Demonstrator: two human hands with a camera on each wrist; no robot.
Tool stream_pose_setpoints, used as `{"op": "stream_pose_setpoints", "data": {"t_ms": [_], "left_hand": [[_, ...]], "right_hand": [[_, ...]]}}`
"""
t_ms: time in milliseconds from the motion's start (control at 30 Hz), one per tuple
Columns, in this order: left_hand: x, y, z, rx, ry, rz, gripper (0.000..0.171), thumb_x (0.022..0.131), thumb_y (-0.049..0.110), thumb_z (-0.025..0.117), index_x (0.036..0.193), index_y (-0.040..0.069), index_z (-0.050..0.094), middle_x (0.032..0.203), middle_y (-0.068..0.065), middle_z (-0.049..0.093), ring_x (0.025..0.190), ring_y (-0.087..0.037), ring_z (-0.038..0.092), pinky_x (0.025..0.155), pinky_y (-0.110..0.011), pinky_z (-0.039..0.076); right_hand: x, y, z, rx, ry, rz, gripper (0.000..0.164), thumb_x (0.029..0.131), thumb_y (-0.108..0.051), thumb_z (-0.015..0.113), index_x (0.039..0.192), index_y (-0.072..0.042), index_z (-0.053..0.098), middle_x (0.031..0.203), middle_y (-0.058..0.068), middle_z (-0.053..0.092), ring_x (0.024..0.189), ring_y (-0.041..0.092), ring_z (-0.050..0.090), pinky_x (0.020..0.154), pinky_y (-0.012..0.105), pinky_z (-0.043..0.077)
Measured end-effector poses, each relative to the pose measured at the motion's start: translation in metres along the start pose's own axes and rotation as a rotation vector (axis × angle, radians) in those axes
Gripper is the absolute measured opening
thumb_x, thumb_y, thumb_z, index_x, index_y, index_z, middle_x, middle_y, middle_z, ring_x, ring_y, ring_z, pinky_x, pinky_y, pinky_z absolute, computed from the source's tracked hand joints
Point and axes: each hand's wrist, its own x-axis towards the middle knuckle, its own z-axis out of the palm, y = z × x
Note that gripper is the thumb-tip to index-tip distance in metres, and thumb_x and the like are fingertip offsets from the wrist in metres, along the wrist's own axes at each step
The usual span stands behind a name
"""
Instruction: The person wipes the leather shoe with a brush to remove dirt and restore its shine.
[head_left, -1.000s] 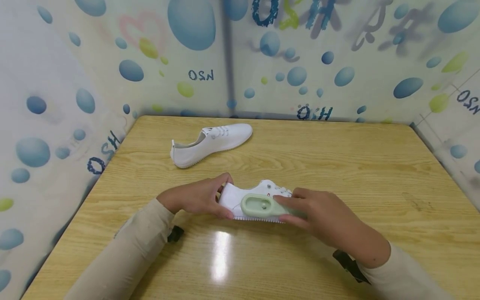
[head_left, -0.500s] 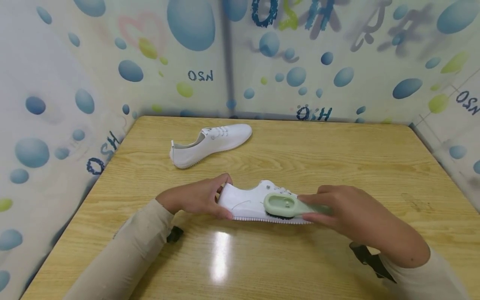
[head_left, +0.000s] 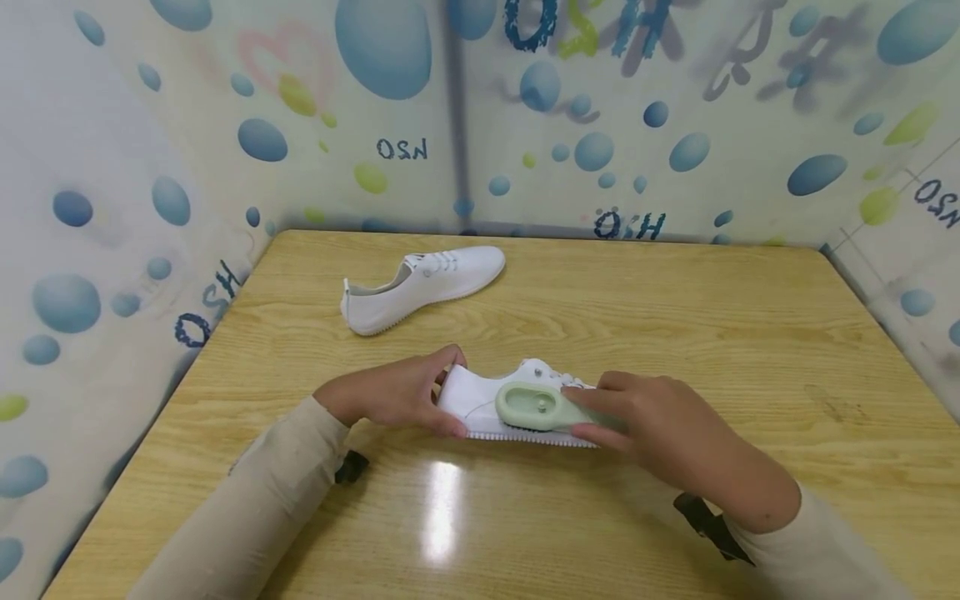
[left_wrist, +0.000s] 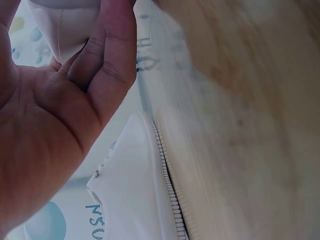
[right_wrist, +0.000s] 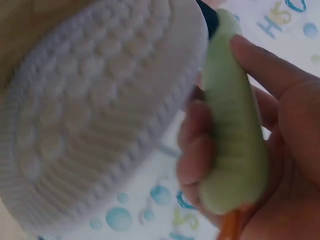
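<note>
A white lace-up shoe (head_left: 475, 398) is tilted with its side facing up in the head view. My left hand (head_left: 401, 392) grips it by the heel, thumb near the sole edge; in the left wrist view the fingers curl round the shoe's heel (left_wrist: 65, 30). In my right hand (head_left: 652, 425) is a pale green shoe brush (head_left: 527, 406), its bristle side laid on the shoe's flank just below the laces. The right wrist view shows fingers and thumb wrapped round the brush handle (right_wrist: 232, 130), beside the studded white sole (right_wrist: 95, 100). The toe is mostly hidden behind the right hand.
A second white shoe (head_left: 427, 287) lies on the wooden table (head_left: 712, 333) behind the held one, toe to the right. Patterned walls (head_left: 637, 108) border the table at the back and sides.
The brush slid along the shoe's side toward the toe, then came back left partway toward the heel, the right hand with it. The left hand and the held shoe have stayed in place.
</note>
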Motion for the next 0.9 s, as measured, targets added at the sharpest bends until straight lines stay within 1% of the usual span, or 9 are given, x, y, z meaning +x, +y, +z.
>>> {"op": "stream_pose_setpoints", "data": {"t_ms": [133,200,333,467,567,700,800,900], "left_hand": [[0.0,0.0,0.0,0.007,0.004,0.0,0.067,0.079,0.035,0.086,0.122,0.013,0.039,0.112,-0.006,0.065,0.099,-0.017,0.065,0.082,-0.034,0.054],[0.001,0.0,0.0,0.005,0.004,-0.003,0.067,0.079,0.035,0.086,0.122,0.013,0.039,0.112,-0.007,0.066,0.099,-0.017,0.066,0.082,-0.034,0.054],[0.0,0.0,0.001,0.001,0.008,-0.006,0.067,0.079,0.034,0.086,0.122,0.013,0.039,0.111,-0.007,0.066,0.098,-0.018,0.066,0.081,-0.034,0.054],[0.0,0.0,0.002,0.0,0.008,0.004,0.066,0.079,0.034,0.086,0.121,0.013,0.04,0.113,-0.007,0.065,0.1,-0.017,0.065,0.082,-0.034,0.054],[0.0,0.0,0.002,0.006,0.007,0.012,0.065,0.08,0.034,0.086,0.121,0.013,0.04,0.113,-0.007,0.065,0.1,-0.017,0.065,0.083,-0.034,0.054],[0.0,0.0,0.002,0.012,0.008,0.009,0.066,0.079,0.034,0.086,0.121,0.013,0.04,0.112,-0.006,0.065,0.1,-0.017,0.065,0.082,-0.033,0.054],[0.0,0.001,0.001,0.015,0.008,0.004,0.067,0.079,0.035,0.086,0.122,0.014,0.04,0.112,-0.006,0.065,0.1,-0.017,0.065,0.082,-0.034,0.054],[-0.001,0.002,0.001,0.015,0.008,-0.003,0.067,0.079,0.036,0.086,0.122,0.014,0.04,0.113,-0.006,0.065,0.1,-0.017,0.065,0.083,-0.034,0.054]], "right_hand": [[-0.003,0.007,-0.01,0.016,-0.089,0.073,0.039,0.092,-0.043,0.069,0.126,-0.024,0.07,0.091,-0.007,0.068,0.064,0.001,0.046,0.055,0.021,0.039],[-0.005,0.01,-0.014,0.023,-0.119,0.092,0.039,0.092,-0.044,0.069,0.126,-0.024,0.071,0.09,-0.008,0.069,0.064,0.001,0.047,0.056,0.021,0.039],[-0.009,0.017,-0.022,0.01,-0.153,0.112,0.04,0.092,-0.044,0.069,0.126,-0.023,0.071,0.085,-0.011,0.067,0.065,0.001,0.047,0.057,0.023,0.04],[-0.013,0.022,-0.025,0.02,-0.181,0.133,0.04,0.091,-0.044,0.07,0.125,-0.023,0.071,0.078,-0.015,0.063,0.062,0.0,0.045,0.057,0.023,0.04],[-0.012,0.021,-0.022,0.042,-0.179,0.137,0.039,0.092,-0.044,0.069,0.126,-0.023,0.07,0.079,-0.015,0.063,0.064,0.0,0.045,0.058,0.022,0.04],[-0.007,0.015,-0.014,0.039,-0.152,0.113,0.04,0.093,-0.043,0.068,0.129,-0.023,0.069,0.089,-0.009,0.067,0.07,0.002,0.05,0.06,0.024,0.042],[-0.003,0.01,-0.008,0.02,-0.116,0.074,0.041,0.093,-0.039,0.069,0.13,-0.02,0.068,0.096,-0.004,0.07,0.075,0.005,0.057,0.063,0.027,0.048],[-0.001,0.008,-0.004,0.004,-0.079,0.034,0.041,0.094,-0.036,0.069,0.13,-0.016,0.068,0.102,-0.002,0.071,0.082,0.008,0.063,0.068,0.031,0.053]]}}
